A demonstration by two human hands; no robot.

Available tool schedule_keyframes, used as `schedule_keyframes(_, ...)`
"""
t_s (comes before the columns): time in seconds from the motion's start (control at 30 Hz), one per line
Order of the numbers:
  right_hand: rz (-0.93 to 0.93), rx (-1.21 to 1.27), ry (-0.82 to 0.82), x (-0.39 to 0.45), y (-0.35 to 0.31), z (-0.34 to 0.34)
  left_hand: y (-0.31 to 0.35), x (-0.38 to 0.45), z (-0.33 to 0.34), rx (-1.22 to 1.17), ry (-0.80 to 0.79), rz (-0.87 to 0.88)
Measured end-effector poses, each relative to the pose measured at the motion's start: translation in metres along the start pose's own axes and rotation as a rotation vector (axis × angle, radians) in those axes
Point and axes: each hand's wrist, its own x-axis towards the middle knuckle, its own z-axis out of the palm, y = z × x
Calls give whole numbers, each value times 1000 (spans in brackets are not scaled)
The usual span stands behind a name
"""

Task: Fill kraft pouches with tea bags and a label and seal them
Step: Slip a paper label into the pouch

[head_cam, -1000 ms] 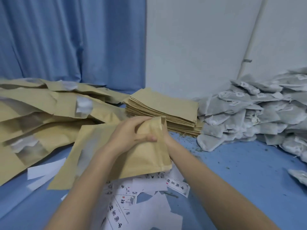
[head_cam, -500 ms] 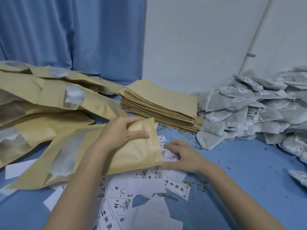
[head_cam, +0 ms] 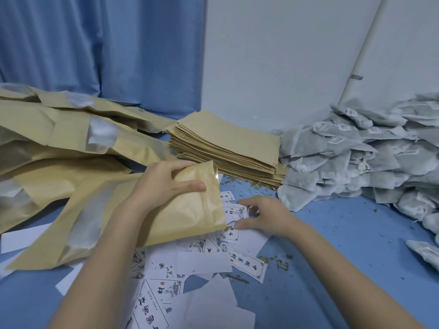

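My left hand (head_cam: 166, 184) grips the top edge of a bulging kraft pouch (head_cam: 187, 217), thumb across its front, holding it tilted over the table. My right hand (head_cam: 266, 217) rests just right of the pouch on a scatter of white printed labels (head_cam: 247, 261), its fingers curled onto one small label (head_cam: 231, 232). A neat stack of flat empty kraft pouches (head_cam: 228, 146) lies behind the hands. A heap of grey tea bags (head_cam: 365, 157) fills the right side.
Several filled kraft pouches with clear windows (head_cam: 71, 143) pile up at the left. The blue table (head_cam: 344, 245) carries loose tea crumbs. A blue curtain (head_cam: 95, 48) and a white wall (head_cam: 273, 55) close the back.
My right hand left the pouch's top and dropped to the labels on the table. My left hand kept the pouch, now held a bit further left.
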Motion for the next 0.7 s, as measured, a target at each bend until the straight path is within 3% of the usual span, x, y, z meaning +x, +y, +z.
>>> schedule_keyframes(0.3,-18,108,256,-26,14,-35,6,0,4,-34,-7,45)
schedule_keyframes(0.4,-5,255,362,-39,14,-52,14,1,6,-74,3,62)
schedule_keyframes(0.5,-48,400,312,-53,6,-70,25,2,8,-123,-21,75)
schedule_keyframes(0.6,-181,242,197,-57,-12,-82,40,6,11,-166,-82,98)
schedule_keyframes(0.7,-303,84,229,-51,-33,-86,59,9,16,-233,-137,170)
